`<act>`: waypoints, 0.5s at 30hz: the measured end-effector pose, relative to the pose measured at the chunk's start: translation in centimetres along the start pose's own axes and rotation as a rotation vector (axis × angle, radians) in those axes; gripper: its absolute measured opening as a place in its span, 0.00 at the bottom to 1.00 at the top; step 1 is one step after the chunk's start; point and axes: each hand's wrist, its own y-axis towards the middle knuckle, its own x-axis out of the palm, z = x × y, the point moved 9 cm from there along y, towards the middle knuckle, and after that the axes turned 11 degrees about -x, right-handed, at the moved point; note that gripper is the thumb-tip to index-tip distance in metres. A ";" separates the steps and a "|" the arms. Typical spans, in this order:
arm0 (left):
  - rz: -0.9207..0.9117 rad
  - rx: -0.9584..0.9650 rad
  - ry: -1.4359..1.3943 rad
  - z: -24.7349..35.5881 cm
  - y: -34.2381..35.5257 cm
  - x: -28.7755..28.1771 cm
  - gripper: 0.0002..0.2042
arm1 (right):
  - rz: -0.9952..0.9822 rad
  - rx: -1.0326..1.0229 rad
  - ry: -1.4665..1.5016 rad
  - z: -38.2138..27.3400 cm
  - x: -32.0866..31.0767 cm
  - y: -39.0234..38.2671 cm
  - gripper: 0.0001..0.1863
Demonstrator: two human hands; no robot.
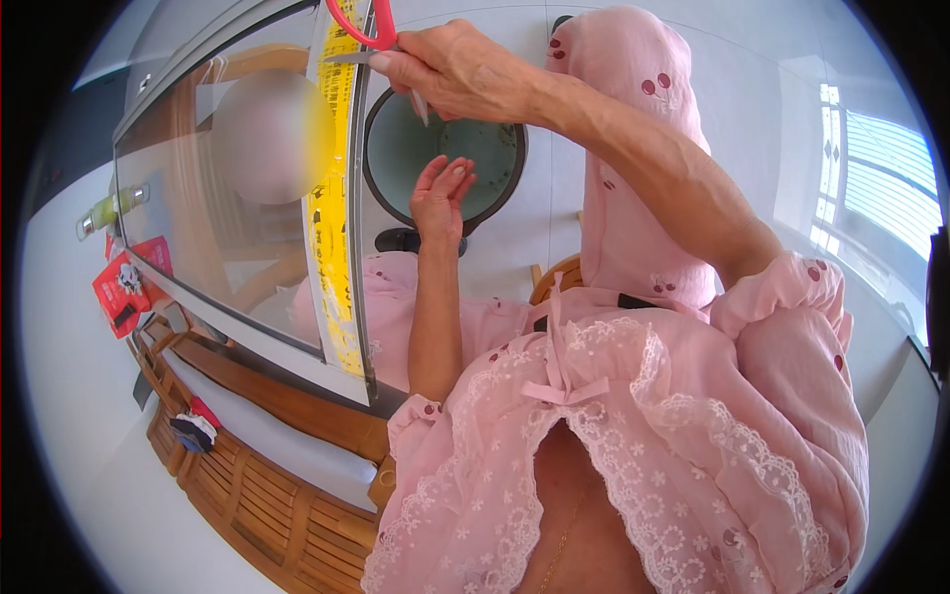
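Note:
In my right hand [465, 71] is a pair of scissors [380, 24] with red handles, gripped near the pivot. Their blades are spread wide: one points left across the yellow printed tape [332, 213], the other sticks out below my fingers. The tape runs in a long strip along the edge of a glass panel [213, 228] with a pale frame, and its border looks ragged. My left hand [443, 201] hangs over a round dark-rimmed tub [500, 148], palm up with loosely bent fingers apart, holding nothing. Whether the blade touches the tape, I cannot tell.
Small bits lie inside the tub. A slatted wooden bench [267, 515] with a pale cushion [272, 436] stands at lower left, dark and white cloth on it. A red packet [129, 292] is beyond the panel. My pink-clothed legs [643, 148] flank the tub.

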 end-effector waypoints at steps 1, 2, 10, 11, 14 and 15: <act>0.010 0.014 0.013 0.1 0.0 -0.1 0.14 | 0.001 0.001 0.000 0.1 0.0 0.0 0.18; 0.021 0.027 0.026 0.2 0.0 -0.2 0.15 | 0.003 -0.004 -0.005 0.1 0.0 0.1 0.18; 0.035 0.030 0.058 0.0 0.2 -0.2 0.16 | -0.007 0.023 -0.004 0.0 0.0 0.0 0.19; 0.034 0.031 0.053 -0.1 0.2 -0.1 0.16 | 0.004 0.009 -0.008 0.0 0.0 0.0 0.19; 0.038 0.052 0.064 0.0 0.3 -0.3 0.17 | 0.010 -0.011 -0.018 0.1 0.1 0.1 0.20; 0.039 0.052 0.064 0.0 0.4 -0.5 0.17 | 0.005 -0.016 -0.026 0.0 0.2 0.1 0.21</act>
